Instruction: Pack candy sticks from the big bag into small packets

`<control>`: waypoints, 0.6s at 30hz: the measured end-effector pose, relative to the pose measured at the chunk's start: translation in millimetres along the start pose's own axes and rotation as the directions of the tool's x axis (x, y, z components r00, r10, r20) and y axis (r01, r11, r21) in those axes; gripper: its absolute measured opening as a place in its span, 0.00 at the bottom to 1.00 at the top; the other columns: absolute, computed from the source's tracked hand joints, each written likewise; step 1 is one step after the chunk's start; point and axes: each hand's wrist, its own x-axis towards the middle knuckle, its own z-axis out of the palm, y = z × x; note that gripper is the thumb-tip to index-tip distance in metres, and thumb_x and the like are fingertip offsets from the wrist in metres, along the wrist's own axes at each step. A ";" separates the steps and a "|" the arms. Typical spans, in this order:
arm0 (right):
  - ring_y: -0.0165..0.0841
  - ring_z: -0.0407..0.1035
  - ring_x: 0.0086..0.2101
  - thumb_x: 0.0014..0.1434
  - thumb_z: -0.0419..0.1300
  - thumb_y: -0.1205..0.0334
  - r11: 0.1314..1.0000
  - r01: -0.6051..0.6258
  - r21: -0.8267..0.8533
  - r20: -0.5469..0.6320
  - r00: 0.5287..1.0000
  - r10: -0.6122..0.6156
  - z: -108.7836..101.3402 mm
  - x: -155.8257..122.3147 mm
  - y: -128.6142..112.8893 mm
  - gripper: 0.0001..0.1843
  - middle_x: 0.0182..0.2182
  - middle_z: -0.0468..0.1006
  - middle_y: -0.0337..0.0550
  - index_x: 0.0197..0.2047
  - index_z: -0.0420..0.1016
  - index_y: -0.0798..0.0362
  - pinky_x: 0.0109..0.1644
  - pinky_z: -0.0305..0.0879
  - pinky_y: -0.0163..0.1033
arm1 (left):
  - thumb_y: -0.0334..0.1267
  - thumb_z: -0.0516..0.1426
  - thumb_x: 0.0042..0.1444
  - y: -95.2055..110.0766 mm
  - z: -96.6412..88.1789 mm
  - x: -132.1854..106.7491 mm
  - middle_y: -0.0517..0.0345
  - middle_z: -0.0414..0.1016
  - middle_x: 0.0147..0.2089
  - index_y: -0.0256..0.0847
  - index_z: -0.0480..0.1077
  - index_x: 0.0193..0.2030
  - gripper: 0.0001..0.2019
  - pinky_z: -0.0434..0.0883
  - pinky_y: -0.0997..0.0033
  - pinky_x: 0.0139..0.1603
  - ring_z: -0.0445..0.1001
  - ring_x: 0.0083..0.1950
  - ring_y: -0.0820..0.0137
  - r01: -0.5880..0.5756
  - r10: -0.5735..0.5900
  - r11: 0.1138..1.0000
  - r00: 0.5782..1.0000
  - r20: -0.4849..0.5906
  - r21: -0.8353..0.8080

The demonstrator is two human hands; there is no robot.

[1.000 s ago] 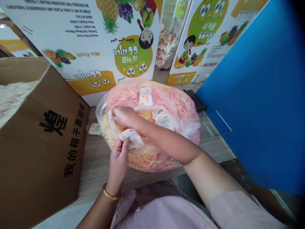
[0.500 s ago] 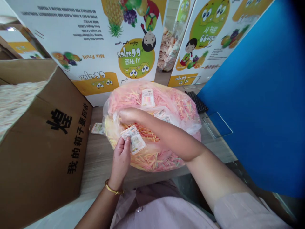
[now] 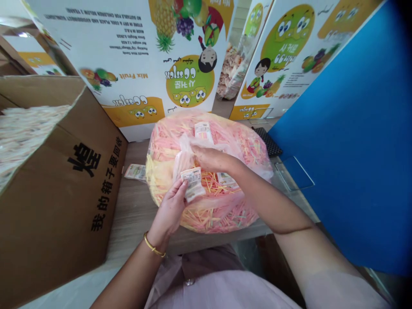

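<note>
- Silvery-white printed sachet (image 3: 193, 183) stands pinched at its lower edge between the thumb and fingertips of the left hand (image 3: 169, 210), its upper end free above the grip.
- Just beyond that pinch, the right hand (image 3: 210, 158) lies over a lifted fold of the clear plastic bag (image 3: 255, 165), its fingers held together and pointing toward the sachet. Whether they are pinching the film, I cannot tell.
- Both hands are above the near half of the bag, which lies flat on a wood-grain tabletop (image 3: 135, 210) and is packed with pink, yellow and orange candy sticks (image 3: 214, 214).
- Two more sachets lie on the bag: one (image 3: 203, 131) beyond the right hand, and one (image 3: 227, 180) just under its wrist side.
- Left of the grip, another sachet (image 3: 135, 172) lies on the tabletop, touching the bag's edge.
- Further left stands an open cardboard box (image 3: 69, 201) with black Chinese characters, holding pale sticks (image 3: 27, 137).
- Behind the bag rise printed "Mix Fruit" cartons (image 3: 189, 81).
- To the right are a black mesh mat (image 3: 268, 141), a clear acrylic piece (image 3: 294, 174) and a blue panel (image 3: 341, 141).
- Below the grip, a gold bangle (image 3: 153, 247) circles the left wrist, above a pale pink shirt (image 3: 222, 292).
</note>
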 end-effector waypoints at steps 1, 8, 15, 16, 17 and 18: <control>0.43 0.75 0.54 0.70 0.49 0.69 0.998 -0.048 0.029 0.004 0.999 0.048 -0.1 -5.3 4.1 0.33 0.61 0.76 0.59 0.76 0.52 0.57 0.54 0.68 0.41 | 0.48 0.67 0.55 0.1 0.6 2.9 0.51 0.79 0.61 0.44 0.78 0.52 0.20 0.79 0.60 0.56 0.78 0.60 0.57 -0.016 0.016 1.000 1.000 0.001 -0.027; 0.45 0.76 0.49 0.72 0.52 0.52 0.965 -0.077 0.250 -0.130 0.985 0.112 15.2 -28.4 34.4 0.19 0.50 0.81 0.54 0.58 0.73 0.51 0.50 0.68 0.43 | 0.42 0.68 0.54 11.7 -14.2 21.7 0.53 0.80 0.57 0.44 0.78 0.49 0.16 0.79 0.60 0.56 0.79 0.56 0.62 -0.334 0.281 0.932 0.911 -0.302 -0.142; 0.30 0.64 0.26 0.72 0.49 0.50 0.749 0.066 0.659 -0.267 0.952 0.151 29.1 -54.1 36.5 0.15 0.26 0.69 0.34 0.45 0.70 0.50 0.35 0.62 0.37 | 0.54 0.67 0.55 -1.9 0.0 4.8 0.54 0.82 0.43 0.43 0.79 0.51 0.22 0.80 0.71 0.27 0.80 0.38 0.64 -0.061 0.054 0.978 0.998 0.039 0.200; 0.30 0.64 0.28 0.71 0.51 0.49 0.741 0.097 0.665 -0.297 0.944 0.144 29.5 -59.2 32.5 0.15 0.28 0.69 0.35 0.43 0.70 0.50 0.36 0.62 0.37 | 0.54 0.66 0.55 -3.9 3.4 3.3 0.53 0.82 0.43 0.43 0.79 0.50 0.22 0.79 0.72 0.25 0.79 0.39 0.64 -0.066 0.056 0.970 0.997 0.051 0.232; 0.31 0.64 0.30 0.70 0.53 0.48 0.748 0.115 0.654 -0.312 0.941 0.129 29.8 -64.0 28.2 0.15 0.30 0.70 0.36 0.41 0.69 0.50 0.37 0.61 0.37 | 0.55 0.66 0.55 -4.9 6.5 2.4 0.53 0.81 0.45 0.43 0.79 0.50 0.22 0.79 0.74 0.24 0.79 0.40 0.64 -0.080 0.068 0.966 0.996 0.057 0.247; 0.31 0.64 0.31 0.69 0.55 0.48 0.766 0.116 0.632 -0.310 0.944 0.112 30.2 -68.0 23.9 0.15 0.31 0.70 0.36 0.39 0.68 0.50 0.38 0.60 0.37 | 0.54 0.66 0.55 -4.6 9.0 2.0 0.53 0.81 0.47 0.43 0.79 0.50 0.22 0.79 0.74 0.25 0.79 0.42 0.63 -0.087 0.073 0.966 0.995 0.066 0.242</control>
